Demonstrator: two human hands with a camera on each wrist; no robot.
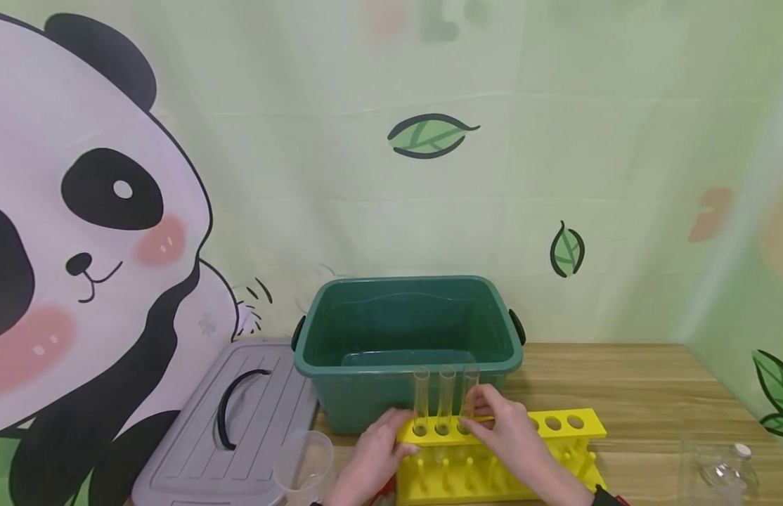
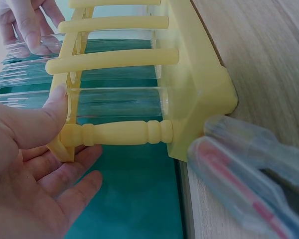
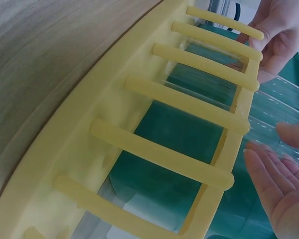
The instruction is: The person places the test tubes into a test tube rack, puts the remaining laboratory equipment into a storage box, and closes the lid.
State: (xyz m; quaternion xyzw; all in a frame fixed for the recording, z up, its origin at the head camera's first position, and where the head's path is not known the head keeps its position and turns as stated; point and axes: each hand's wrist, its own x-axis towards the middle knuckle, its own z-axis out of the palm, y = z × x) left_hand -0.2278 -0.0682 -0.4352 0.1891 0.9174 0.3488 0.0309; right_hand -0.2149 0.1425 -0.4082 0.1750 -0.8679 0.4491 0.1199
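Observation:
A yellow test tube rack [image 1: 556, 425] stands on the wooden table in front of a green bin. Three clear test tubes [image 1: 445, 397] stand upright in its leftmost holes. My left hand [image 1: 388, 434] rests against the rack's left end. In the left wrist view its thumb presses the end of the rack [image 2: 189, 99] beside a tube [image 2: 114, 102], with the fingers of that left hand [image 2: 65, 149] straight below. My right hand [image 1: 480, 407] pinches the third tube near its top. In the right wrist view the right hand [image 3: 284, 154] holds that tube [image 3: 284, 112] above the rack [image 3: 139, 124].
An empty green bin [image 1: 407, 337] with black handles stands behind the rack. Its grey lid [image 1: 240, 422] lies to the left, a clear plastic cup [image 1: 306, 460] in front of the lid. A clear bottle [image 1: 723, 471] sits at the right. A blurred pink and blue object [image 2: 249, 184] lies by the rack's end.

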